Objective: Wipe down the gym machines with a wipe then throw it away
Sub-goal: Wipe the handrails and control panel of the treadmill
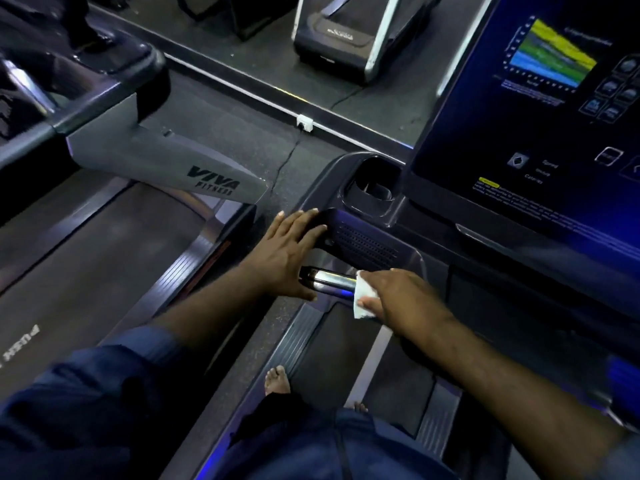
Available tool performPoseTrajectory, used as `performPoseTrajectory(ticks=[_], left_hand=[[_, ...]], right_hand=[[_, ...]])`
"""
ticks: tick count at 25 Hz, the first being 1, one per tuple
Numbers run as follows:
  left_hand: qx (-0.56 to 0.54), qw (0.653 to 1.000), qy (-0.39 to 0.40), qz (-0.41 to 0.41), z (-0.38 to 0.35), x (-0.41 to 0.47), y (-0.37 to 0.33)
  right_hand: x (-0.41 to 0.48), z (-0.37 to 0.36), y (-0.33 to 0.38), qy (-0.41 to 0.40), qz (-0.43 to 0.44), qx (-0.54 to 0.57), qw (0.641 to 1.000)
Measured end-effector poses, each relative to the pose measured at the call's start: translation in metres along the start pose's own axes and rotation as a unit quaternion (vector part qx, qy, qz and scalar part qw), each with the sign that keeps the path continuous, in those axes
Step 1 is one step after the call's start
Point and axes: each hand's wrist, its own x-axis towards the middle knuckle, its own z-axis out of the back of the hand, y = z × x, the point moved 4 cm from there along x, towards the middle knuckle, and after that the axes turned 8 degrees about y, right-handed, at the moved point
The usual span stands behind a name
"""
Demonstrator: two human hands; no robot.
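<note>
In the middle of the frame, the left hand (287, 251) lies flat on the left edge of the treadmill (367, 244). Its fingers (304, 220) are straight and spread a little. They hold nothing and just rest on the dark plastic. Its thumb sits by the end of the shiny handle bar (329, 280).

Just to the right, the right hand (398, 296) holds the white wipe (362, 296). It presses the wipe on the shiny handle bar. One finger lies on top of the wipe, and the rest are hidden behind the hand.

A cup holder (372, 188) sits above the hands. A big screen (554, 98) fills the upper right. A bare foot (277, 379) stands at the lower middle.
</note>
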Motion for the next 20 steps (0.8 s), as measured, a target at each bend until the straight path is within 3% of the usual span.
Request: performPoseTrajectory(ticks=[3, 6, 9, 13, 16, 20], left_hand=[[-0.130, 0.990, -0.043, -0.018, -0.010, -0.006, 0.009], [-0.275, 0.958, -0.077, -0.034, -0.002, -0.011, 0.021], [-0.367, 0.925, -0.091, 0.028, -0.002, -0.017, 0.029], [-0.416, 0.881, -0.189, 0.121, -0.003, -0.023, 0.038], [-0.373, 0.903, -0.164, 0.134, -0.004, -0.016, 0.033], [-0.270, 0.950, -0.132, 0.083, -0.009, -0.007, 0.019]], right_hand=[[-0.002, -0.021, 0.018, -0.043, -0.034, -0.113, 0.992], [0.002, -0.037, 0.032, -0.102, -0.074, -0.158, 0.979], [0.027, -0.040, 0.054, -0.116, -0.105, -0.175, 0.972], [0.074, -0.054, 0.105, -0.135, -0.092, -0.163, 0.973], [0.093, -0.054, 0.126, -0.139, -0.099, -0.144, 0.975], [0.063, -0.049, 0.103, -0.152, -0.111, -0.154, 0.970]])
